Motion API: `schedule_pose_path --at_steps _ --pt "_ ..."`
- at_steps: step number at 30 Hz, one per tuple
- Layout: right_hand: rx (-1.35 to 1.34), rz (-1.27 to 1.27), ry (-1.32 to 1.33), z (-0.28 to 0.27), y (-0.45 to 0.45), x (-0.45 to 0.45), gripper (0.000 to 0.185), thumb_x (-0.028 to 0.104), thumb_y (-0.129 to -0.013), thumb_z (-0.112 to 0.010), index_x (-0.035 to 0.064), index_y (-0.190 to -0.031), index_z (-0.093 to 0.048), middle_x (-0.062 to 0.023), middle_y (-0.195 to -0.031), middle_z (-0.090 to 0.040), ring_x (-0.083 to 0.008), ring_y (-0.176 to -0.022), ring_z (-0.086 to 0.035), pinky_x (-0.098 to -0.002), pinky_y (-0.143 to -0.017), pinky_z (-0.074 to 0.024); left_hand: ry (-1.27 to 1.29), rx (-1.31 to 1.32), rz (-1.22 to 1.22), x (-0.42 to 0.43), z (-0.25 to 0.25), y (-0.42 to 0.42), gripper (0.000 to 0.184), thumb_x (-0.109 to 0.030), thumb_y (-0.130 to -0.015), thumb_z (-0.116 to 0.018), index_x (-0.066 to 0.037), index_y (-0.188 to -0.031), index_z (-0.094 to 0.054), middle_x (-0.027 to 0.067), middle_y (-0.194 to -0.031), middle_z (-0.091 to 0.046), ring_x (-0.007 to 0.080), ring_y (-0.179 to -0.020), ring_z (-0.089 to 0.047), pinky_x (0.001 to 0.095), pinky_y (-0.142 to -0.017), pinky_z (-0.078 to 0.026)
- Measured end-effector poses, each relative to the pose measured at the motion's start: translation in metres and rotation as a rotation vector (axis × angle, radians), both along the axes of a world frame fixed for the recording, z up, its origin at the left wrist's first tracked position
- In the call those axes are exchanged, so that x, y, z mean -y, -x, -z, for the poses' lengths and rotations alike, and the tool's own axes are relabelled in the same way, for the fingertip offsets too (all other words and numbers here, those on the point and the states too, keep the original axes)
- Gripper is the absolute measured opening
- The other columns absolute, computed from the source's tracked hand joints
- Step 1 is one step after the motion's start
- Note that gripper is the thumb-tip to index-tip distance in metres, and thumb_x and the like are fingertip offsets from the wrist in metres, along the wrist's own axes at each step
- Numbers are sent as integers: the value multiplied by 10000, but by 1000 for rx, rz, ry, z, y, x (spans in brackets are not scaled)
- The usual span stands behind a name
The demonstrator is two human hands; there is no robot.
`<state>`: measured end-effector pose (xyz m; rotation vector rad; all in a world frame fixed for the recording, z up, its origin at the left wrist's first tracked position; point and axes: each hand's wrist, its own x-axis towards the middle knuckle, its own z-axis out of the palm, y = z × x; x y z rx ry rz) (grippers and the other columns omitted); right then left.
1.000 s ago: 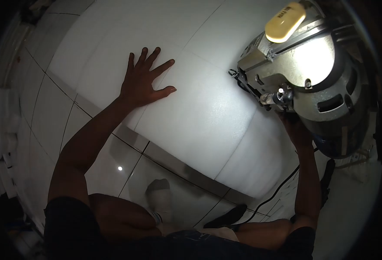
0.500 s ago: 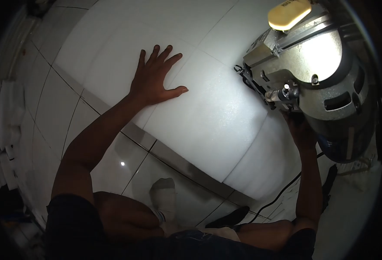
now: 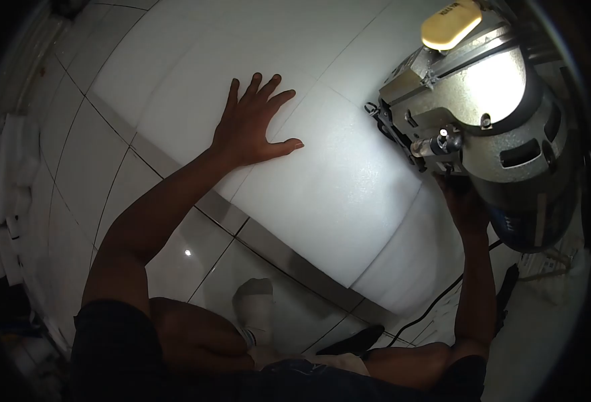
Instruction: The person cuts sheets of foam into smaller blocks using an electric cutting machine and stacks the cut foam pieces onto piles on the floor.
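My left hand (image 3: 250, 127) lies flat with its fingers spread on a white, slightly see-through sheet (image 3: 322, 194). At the right stands a grey metal machine (image 3: 436, 114) with a yellow piece (image 3: 451, 25) on top and a bright lit patch on its housing. My right hand (image 3: 466, 204) reaches under the machine's near side, below a small metal cylinder. Its fingers are hidden there, so what they touch cannot be made out. The machine's front edge meets the white sheet.
Tiled floor (image 3: 168, 234) shows below the sheet's edge. A black cable (image 3: 436, 305) curves from the machine towards my legs. White stacked pieces (image 3: 14, 167) lie at the far left. A socked foot (image 3: 254, 305) is on the tiles, beside a dark object (image 3: 352, 340).
My left hand and the sheet have shifted to the right in view, and the machine appears slightly further right than a second ago. The left fingers stay spread.
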<state>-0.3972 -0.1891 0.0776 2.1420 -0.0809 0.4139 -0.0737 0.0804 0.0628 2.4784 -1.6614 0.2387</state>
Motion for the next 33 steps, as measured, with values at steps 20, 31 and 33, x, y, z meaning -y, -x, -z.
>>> schedule_pose_path --at_steps 20,31,33 --pt "-5 -7 -190 15 1 16 510 410 -810 -734 14 -1108 -615 -180 -1044 -673 -325 -1020 -637 -385 -838 -500 55 11 25 13 11 21 840 -620 -725 -675 -154 -1383 -438 155 -1487 -327 389 -1407 -222 602 -1142 -100" --pt "187 -1 -729 16 -4 12 645 501 -820 -688 -3 -1199 -554 -223 -1159 -617 -349 -1103 -586 -398 -912 -461 39 18 30 19 16 36 836 -617 -719 -678 -154 -1375 -448 160 -1485 -328 384 -1408 -222 603 -1143 -97" --pt "259 24 -628 24 -6 14 604 513 -825 -673 36 -1182 -577 -200 -1127 -636 -353 -1082 -592 -400 -892 -464 35 33 31 20 18 37 834 -619 -718 -677 -156 -1373 -450 160 -1487 -325 383 -1409 -221 602 -1143 -99"
